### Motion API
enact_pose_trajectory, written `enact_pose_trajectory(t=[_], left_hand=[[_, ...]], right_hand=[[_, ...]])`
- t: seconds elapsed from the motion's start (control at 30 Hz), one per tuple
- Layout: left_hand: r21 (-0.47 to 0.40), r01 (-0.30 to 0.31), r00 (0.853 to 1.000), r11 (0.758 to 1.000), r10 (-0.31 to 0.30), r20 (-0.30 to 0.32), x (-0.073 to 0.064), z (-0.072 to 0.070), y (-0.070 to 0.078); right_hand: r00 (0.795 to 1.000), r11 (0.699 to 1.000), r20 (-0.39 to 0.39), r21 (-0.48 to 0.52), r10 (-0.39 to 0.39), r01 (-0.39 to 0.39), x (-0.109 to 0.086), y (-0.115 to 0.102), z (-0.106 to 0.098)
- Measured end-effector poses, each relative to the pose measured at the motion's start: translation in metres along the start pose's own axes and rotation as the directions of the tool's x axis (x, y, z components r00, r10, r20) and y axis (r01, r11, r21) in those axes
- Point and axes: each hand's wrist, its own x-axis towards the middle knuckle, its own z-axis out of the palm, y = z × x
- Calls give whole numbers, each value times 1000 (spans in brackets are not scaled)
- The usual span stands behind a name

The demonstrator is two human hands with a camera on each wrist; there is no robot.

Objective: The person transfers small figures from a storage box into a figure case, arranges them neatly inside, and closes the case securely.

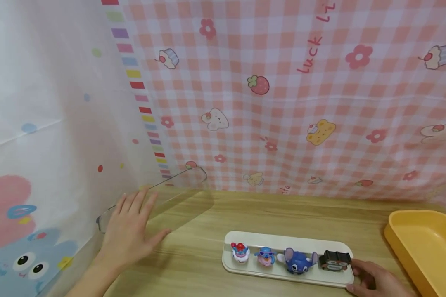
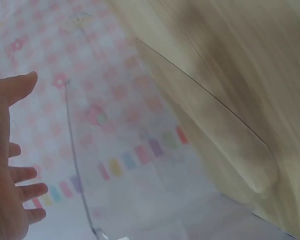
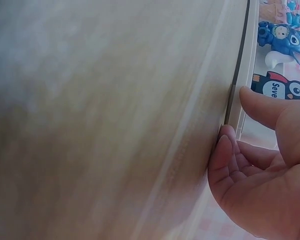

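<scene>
In the head view a long white tray (image 1: 282,277) lies on the table, with small figures standing along it. From left to right they are a white figure with a red top (image 1: 240,252), a blue figure with sunglasses (image 1: 266,256), a big-eared blue figure (image 1: 298,261) and a dark owl figure (image 1: 335,260). My right hand (image 1: 379,280) pinches the tray's right end, thumb at its edge and fingers curled below. My left hand (image 1: 131,233), fingers extended, is beside a clear plastic cover (image 1: 178,189); whether they touch, I cannot tell.
A yellow bin (image 1: 427,264) stands at the right edge of the wooden table (image 1: 193,255). Behind the table hangs a pink checked cloth (image 1: 245,123). A white printed cloth (image 1: 59,123) hangs on the left.
</scene>
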Motion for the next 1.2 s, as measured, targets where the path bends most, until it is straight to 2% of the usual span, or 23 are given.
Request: enact_pose_trajectory(t=[0.07,0.3,0.4,0.53,0.63,0.87,1.03,1.2], left_hand=[[7,21,1000,1000,-21,-14,-3,0,-6],[34,129,992,991,-129,-2,-11,-2,-27],[38,144,989,989,-143,-20,-15,0,-34],[39,166,986,985,-166,4,-19,2,-42],[40,178,984,983,-179,22,-22,5,-48],[54,186,982,981,-187,10,-27,11,-55],[57,209,977,976,-211,39,-29,12,-56],[63,252,961,966,-257,98,-30,13,-54]], right_hand=[[1000,1000,-3,-1,3,-3,0,-1,0],[1000,1000,-11,-13,7,-7,-1,-3,0],[997,996,-10,-40,-80,80,-3,-1,-1],[984,982,-10,-60,-180,179,-3,2,-3],[987,986,-7,-44,-160,159,-3,1,-3],[998,997,-12,-49,-66,66,-1,-2,-1],[997,996,-11,-47,-81,80,-2,-1,-2],[993,992,4,-34,-118,118,-1,3,-3]])
